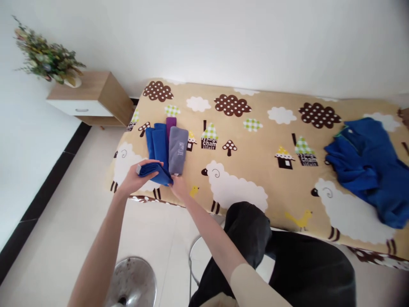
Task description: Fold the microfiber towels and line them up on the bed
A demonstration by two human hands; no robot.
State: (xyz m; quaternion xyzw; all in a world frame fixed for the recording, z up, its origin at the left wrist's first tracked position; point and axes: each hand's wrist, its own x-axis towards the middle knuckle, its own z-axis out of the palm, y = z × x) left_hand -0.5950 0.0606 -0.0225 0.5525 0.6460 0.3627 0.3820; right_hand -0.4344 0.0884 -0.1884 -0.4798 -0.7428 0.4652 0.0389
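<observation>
A folded blue towel [158, 173] is held between both hands just above the bed's near left edge. My left hand [138, 174] is closed around its left end, where a small pale tag shows. My right hand [178, 186] pinches the right end; its fingertips are partly hidden. Beyond the hands lie folded blue cloths [159, 140], a purple cloth [171, 124] mostly covered, and a grey folded cloth [178, 150] with white lettering. The right hand is close to the grey cloth's near end; I cannot tell whether they touch.
The bed [249, 149] has a beige sheet with sheep and clouds. A rumpled blue garment [373, 166] lies at its right end. To the left stand a wooden nightstand [105, 96] and a flower arrangement [47, 55]. A metal stool [134, 279] is below my left arm.
</observation>
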